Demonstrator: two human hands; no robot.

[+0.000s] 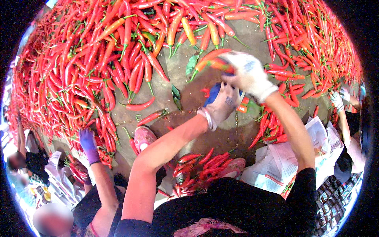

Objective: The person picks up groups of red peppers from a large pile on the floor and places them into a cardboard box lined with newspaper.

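Observation:
My right hand (248, 74), in a white knit glove and blurred by motion, is shut on a few red and orange chili peppers (211, 60) that point left with their green stems. Just below it, my left hand (223, 102) wears a white glove with a blue coated palm. Its fingers are bent and its palm is mostly hidden. Red pepper ends (242, 109) show beside it, but whether they are gripped is unclear. A pile of peppers (204, 169) lies close to my body, between my pink shoes (145, 137).
Large heaps of red chilies (97, 53) spread ahead and to the right (316, 38) on a brown floor covering (130, 115). Loose leaves (176, 96) lie on it. Newspaper sheets (272, 166) are at right. Co-workers' gloved hands, one purple (88, 145), one white (337, 100), work either side.

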